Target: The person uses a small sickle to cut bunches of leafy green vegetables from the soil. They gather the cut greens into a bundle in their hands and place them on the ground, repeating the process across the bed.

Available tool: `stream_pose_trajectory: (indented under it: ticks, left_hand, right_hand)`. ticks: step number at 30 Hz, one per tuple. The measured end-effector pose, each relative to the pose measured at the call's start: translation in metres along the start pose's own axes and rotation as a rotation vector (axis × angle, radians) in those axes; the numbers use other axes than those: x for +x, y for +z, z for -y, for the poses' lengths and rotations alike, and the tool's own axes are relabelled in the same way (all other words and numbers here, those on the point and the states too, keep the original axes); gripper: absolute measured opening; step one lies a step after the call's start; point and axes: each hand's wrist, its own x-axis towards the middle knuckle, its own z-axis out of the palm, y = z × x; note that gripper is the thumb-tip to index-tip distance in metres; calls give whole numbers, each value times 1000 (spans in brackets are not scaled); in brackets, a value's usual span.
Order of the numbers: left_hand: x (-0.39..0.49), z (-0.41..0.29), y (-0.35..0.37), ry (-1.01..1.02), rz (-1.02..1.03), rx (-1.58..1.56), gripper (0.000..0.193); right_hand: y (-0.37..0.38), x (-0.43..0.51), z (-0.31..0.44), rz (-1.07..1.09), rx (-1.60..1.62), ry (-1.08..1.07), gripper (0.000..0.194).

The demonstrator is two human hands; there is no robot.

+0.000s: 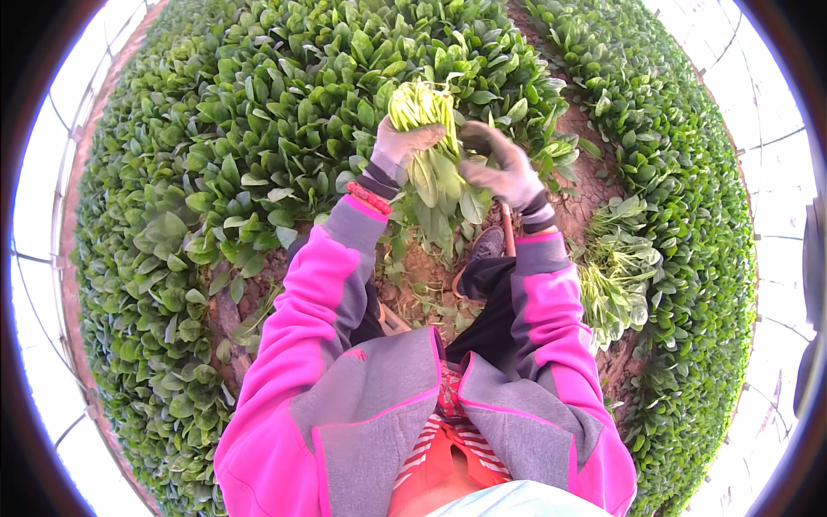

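Note:
A bunch of spinach (423, 106) is held up in front of me, its pale cut stems upward and its leaves hanging down. My left hand (408, 139), in a light knit glove, wraps around the stems with the thumb across the front. Just right of the bunch is my right hand (507, 165), also gloved and slightly blurred. Its thumb and fingers are apart and curved towards the hanging leaves (442, 184); whether they touch the leaves I cannot tell.
Dense standing spinach (271, 110) fills the ground ahead and to the left. Another planted strip (685, 258) runs along the right. Cut spinach (617, 274) lies in a pile on the soil at right. A reddish-brown rod (508, 229) is beside my shoe (486, 245).

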Motion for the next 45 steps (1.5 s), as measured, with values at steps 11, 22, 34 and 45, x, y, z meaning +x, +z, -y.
stream_pose_trajectory:
  ticks: [11, 22, 34, 45]
  left_hand:
    - [-16, 3, 45, -38, -87, 211, 44]
    - [-13, -3, 44, 458, 81, 1437, 104]
    - [-19, -41, 62, 859, 43, 1838, 38]
    - [-20, -39, 55, 811, 178, 1876, 16]
  right_hand:
    - [58, 1, -21, -58, 456, -111, 102]
    - [48, -9, -55, -159, 508, 148, 62]
    - [43, -4, -29, -232, 29, 133, 83]
    - [33, -12, -28, -81, -269, 246, 77]
